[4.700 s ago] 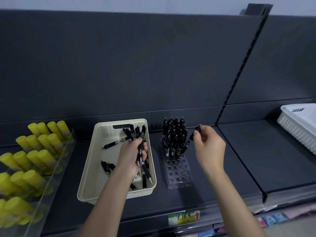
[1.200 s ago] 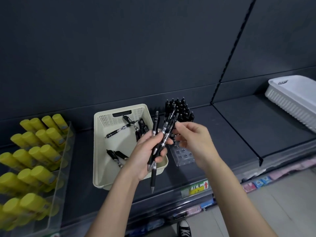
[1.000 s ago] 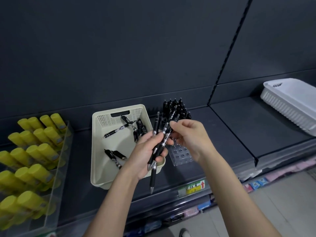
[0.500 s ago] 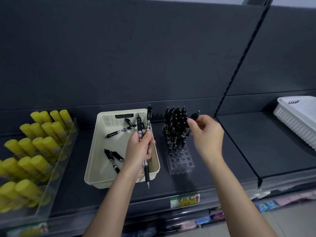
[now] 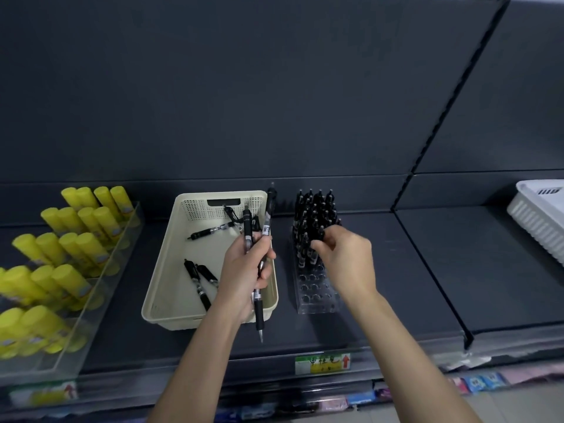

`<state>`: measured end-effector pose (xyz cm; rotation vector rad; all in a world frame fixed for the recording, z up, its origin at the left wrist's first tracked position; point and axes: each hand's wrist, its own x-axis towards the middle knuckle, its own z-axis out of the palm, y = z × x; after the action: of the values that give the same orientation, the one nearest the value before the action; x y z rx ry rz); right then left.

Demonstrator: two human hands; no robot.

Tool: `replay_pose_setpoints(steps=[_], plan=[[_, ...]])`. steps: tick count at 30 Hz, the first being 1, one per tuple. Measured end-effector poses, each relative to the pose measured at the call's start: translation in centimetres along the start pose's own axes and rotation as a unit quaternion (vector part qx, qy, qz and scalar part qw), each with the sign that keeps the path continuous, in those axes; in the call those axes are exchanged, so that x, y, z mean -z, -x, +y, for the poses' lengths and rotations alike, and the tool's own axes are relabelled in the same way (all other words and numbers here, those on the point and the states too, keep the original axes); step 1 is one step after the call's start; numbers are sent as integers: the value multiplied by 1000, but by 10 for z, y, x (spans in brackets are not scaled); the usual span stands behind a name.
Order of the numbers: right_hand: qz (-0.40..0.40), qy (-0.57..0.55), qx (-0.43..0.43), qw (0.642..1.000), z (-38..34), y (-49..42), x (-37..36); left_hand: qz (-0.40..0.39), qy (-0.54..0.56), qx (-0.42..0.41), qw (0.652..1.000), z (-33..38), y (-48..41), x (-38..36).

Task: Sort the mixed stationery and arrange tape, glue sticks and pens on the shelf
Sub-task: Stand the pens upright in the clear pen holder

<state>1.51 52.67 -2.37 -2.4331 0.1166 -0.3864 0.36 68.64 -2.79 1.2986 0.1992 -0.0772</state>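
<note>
Dark grey shelving backs everything, and the clear pen rack (image 5: 317, 296) on the shelf board is my reference. My right hand (image 5: 346, 257) hangs over the rack's right side, thumb and fingertips pinched on the top of a single pen (image 5: 321, 232) at the front of the filled rows. Whether its tip already sits in a hole I cannot tell.

My left hand (image 5: 245, 270), just left of the rack, is wrapped round a bundle of pens (image 5: 265, 227), tips down. It hovers over the cream basket (image 5: 158, 288), which sits just left of the rack with loose pens (image 5: 200, 279) in it. Glue sticks (image 5: 76, 236) stand well left of the rack, and a white basket (image 5: 540, 218) lies well right of it.

To seat this pen cleanly, I should hold it upright, aim for the open hole nearest the filled rows, and press straight down until it stops. Then I open my fingers upward so I don't knock its neighbours. I judge the left grip needs care too: one pen hangs low below my palm and could slide out.
</note>
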Motion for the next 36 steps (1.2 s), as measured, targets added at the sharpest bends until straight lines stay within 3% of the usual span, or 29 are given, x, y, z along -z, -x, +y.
replay_pose_setpoints(steps=[13,18,20,23,26,30,33,36], plan=[[-44,-41,-44,997,1,5,5,-56,60,-11,997,3,1,4],[31,-131,-67,989,-10,5,21,-100,40,-28,994,8,4,4],[21,-253,-94,963,-17,3,28,-125,19,-30,991,10,4,2],[-39,-442,-137,886,-26,1,38,-180,-46,-34,982,14,4,-3],[-63,-500,-152,850,-26,0,41,-212,-83,-20,974,13,5,-8],[-71,-516,-147,841,-25,1,43,-199,-106,1,974,14,4,-11],[-32,-525,-147,838,-26,1,45,-162,-136,15,977,16,2,-10],[47,-466,-140,872,-19,-2,50,-91,-127,47,987,15,-3,-8]])
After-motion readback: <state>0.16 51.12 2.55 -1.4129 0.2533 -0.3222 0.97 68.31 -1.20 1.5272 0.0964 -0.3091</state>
